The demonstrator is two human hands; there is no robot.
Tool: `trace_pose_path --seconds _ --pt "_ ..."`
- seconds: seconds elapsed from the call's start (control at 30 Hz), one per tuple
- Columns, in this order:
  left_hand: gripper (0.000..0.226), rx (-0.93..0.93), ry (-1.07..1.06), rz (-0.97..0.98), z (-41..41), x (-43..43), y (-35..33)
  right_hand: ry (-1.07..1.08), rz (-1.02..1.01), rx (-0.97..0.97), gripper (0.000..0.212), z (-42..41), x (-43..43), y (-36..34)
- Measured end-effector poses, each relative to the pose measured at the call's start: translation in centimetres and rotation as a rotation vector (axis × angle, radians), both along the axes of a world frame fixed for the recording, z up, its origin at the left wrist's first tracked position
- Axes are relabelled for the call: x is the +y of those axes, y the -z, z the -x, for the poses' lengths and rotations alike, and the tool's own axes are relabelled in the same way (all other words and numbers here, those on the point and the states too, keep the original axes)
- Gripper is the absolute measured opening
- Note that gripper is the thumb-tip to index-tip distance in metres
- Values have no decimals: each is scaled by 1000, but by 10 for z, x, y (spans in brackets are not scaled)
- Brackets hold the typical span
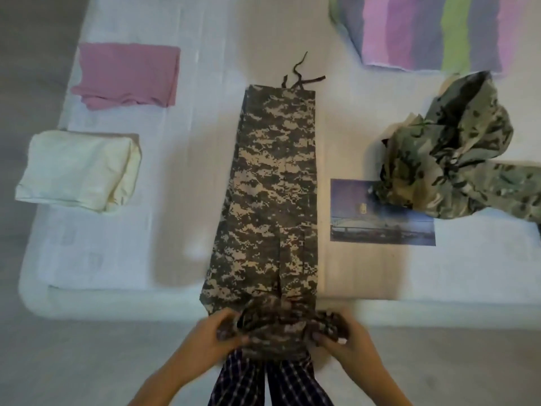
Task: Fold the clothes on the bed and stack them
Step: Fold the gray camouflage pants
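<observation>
- a pair of grey-and-tan pixel-camouflage trousers [272, 183], folded lengthwise into one long strip, lies down the middle of the white-sheeted bed [181, 159], its dark drawstring ties [298, 74] trailing off the far end.
- the near end of the trousers hangs over the bed's front edge and is bunched up there.
- the left hand [216, 335] grips the left side of that bunched end, its fingers [234, 336] curled into the cloth.
- the right hand [339, 336] grips the right side the same way, fingers [320, 336] clenched on the fabric; both hands sit level with each other, just off the mattress edge.
- a folded pink cloth [128, 74] lies flat on the far left of the bed.
- a folded cream-white garment [79, 171], thicker and cushion-like, sits nearer on the left, apart from the pink one.
- an unfolded green-and-brown woodland-camouflage garment [456, 153] lies crumpled in a heap on the right, one part running off towards the right edge of view.
- that heap overlaps the far right corner of a rectangular printed picture of a bridge [380, 218] on the sheet, just beside the trousers.
- a striped blanket in pink, purple, green and grey [424, 30] lies at the far right of the bed.
- dark checked trouser legs [263, 382] of the person show below the hands; the view is somewhat blurred.
</observation>
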State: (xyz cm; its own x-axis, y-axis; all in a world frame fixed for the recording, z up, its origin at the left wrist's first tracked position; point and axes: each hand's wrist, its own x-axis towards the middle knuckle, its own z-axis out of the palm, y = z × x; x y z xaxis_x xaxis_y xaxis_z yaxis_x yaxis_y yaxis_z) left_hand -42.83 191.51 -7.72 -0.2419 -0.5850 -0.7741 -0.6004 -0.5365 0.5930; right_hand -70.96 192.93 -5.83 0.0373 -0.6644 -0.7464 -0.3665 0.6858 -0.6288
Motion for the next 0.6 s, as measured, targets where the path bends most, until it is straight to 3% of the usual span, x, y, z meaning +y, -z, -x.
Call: trace_pose_path --seconds 0.1,0.17,0.23,0.33,0.47,0.6 --pt "33 -29 -204 211 7 -81 22 169 137 -67 45 0 -80 30" --pt "46 -36 -302 248 15 -118 52 237 8 -107 53 -7 -119 65" --pt "62 -106 -315 111 18 -128 84 180 -181 0 58 -10 -129 104" --pt "62 -197 -210 -73 12 -98 114 62 -249 168 46 -6 -116 139" --pt "42 -138 -277 -65 4 -54 122 117 -269 -17 22 1 -93 138" --pt "34 -211 -303 9 5 -32 123 194 -157 161 21 -9 -65 137"
